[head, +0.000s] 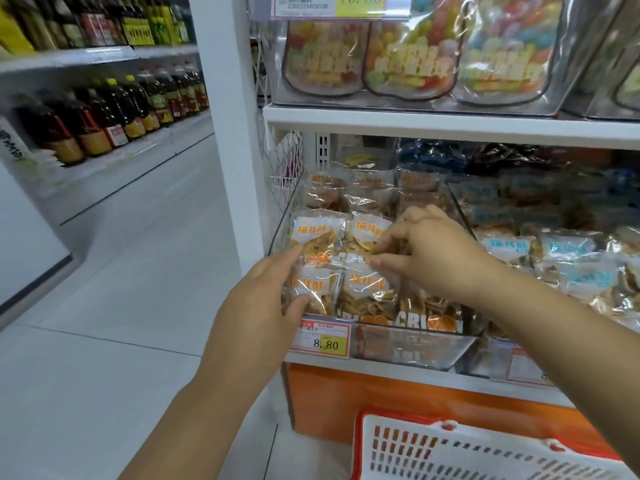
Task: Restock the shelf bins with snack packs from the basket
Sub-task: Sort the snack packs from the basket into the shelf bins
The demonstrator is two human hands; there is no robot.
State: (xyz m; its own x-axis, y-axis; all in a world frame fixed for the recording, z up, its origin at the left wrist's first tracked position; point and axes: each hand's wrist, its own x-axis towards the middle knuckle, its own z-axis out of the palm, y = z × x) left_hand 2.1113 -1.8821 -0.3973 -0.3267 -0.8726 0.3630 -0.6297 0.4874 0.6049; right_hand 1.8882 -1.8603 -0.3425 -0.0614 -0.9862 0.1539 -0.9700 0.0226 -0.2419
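A clear plastic shelf bin point(408, 344) on the middle shelf holds several orange-labelled snack packs. My left hand point(263, 303) grips the front-left snack pack point(320, 289) at its left edge, thumb on its lower front. My right hand point(429, 251) reaches over the bin from the right. Its fingertips pinch the top edge of the neighbouring snack pack point(367, 292). The white basket with a red rim point(450, 448) stands on the floor at the bottom right; I cannot see its contents.
A second bin with blue-labelled packs point(571, 258) sits to the right. Clear bins of coloured candy bags point(408, 57) fill the shelf above. A price tag point(322, 337) hangs on the bin front. Across the aisle at left are shelves of bottles point(114, 109).
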